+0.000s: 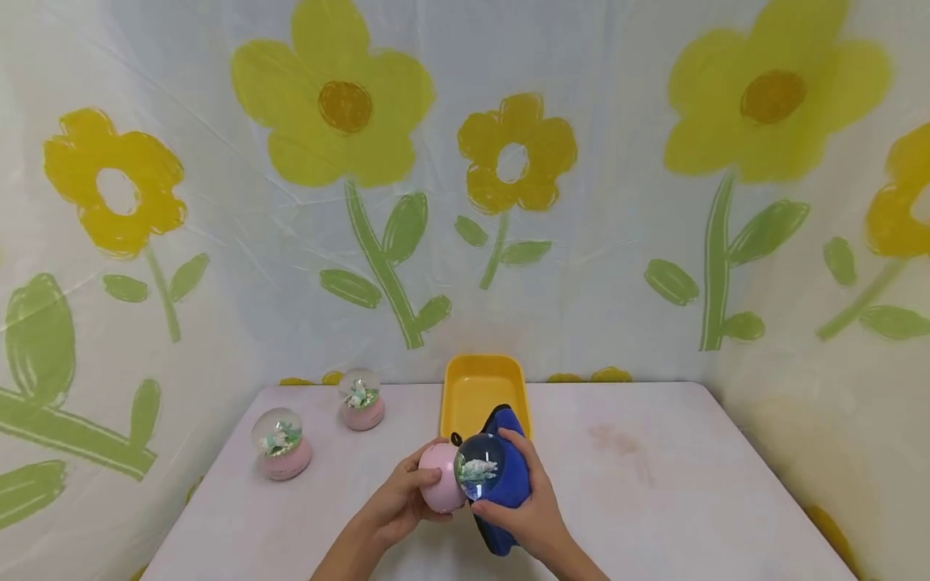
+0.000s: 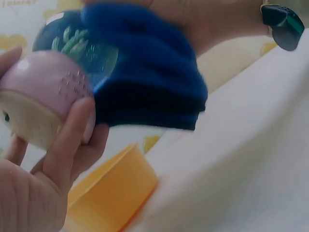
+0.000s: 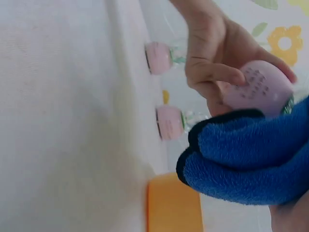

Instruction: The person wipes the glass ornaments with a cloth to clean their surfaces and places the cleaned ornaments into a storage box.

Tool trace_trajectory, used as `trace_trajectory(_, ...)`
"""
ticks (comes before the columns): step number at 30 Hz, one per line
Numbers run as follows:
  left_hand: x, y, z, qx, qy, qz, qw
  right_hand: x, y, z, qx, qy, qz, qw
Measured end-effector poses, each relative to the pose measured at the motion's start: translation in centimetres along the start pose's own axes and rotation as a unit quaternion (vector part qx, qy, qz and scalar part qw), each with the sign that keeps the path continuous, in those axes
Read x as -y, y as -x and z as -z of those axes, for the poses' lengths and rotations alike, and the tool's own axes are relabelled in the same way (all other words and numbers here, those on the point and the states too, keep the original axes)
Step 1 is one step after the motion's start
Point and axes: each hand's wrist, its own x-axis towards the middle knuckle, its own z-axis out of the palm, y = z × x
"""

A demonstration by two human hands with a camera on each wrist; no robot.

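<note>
Above the table, tipped on its side, is a snow globe (image 1: 479,466) with a pink base and a clear dome holding a small white and green figure. My left hand (image 1: 407,494) grips the pink base (image 2: 48,77), thumb across it. Around the dome, my right hand (image 1: 534,500) holds a folded blue cloth (image 1: 512,472) with dark edging, pressed against the glass. In the right wrist view the cloth (image 3: 246,159) hides most of the dome and much of the right hand.
A yellow tray (image 1: 483,391) stands at the table's back middle, partly behind the cloth. Two similar snow globes stand upright at the left, one nearer (image 1: 282,444) and one farther back (image 1: 361,399). A flower-printed sheet (image 1: 581,242) hangs behind the white table (image 1: 654,500).
</note>
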Motion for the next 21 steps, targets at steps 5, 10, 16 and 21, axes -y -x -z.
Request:
trace_trajectory(5,-0.1,0.1,-0.7,-0.077,-0.042,-0.032,0.9956,-0.1,-0.1,-0.7,-0.038,0.089,0.021,0.9951)
trace_trajectory(10,-0.9,0.6,-1.2,-0.145,-0.129,-0.065,0.9789,0.8,-0.7,-0.9,-0.022,0.236,0.018,0.9714)
trace_trajectory(16,-1.8,0.8,-1.7,-0.173,-0.230,-0.099,0.9526,2.5,-1.6,-0.8,0.032,0.366,0.039,0.9292)
trace_trajectory(21,-2.5,1.1,-1.6,-0.166,-0.299,-0.101,0.9342,2.6,-2.6,-0.3,0.088,0.356,0.032,0.9299)
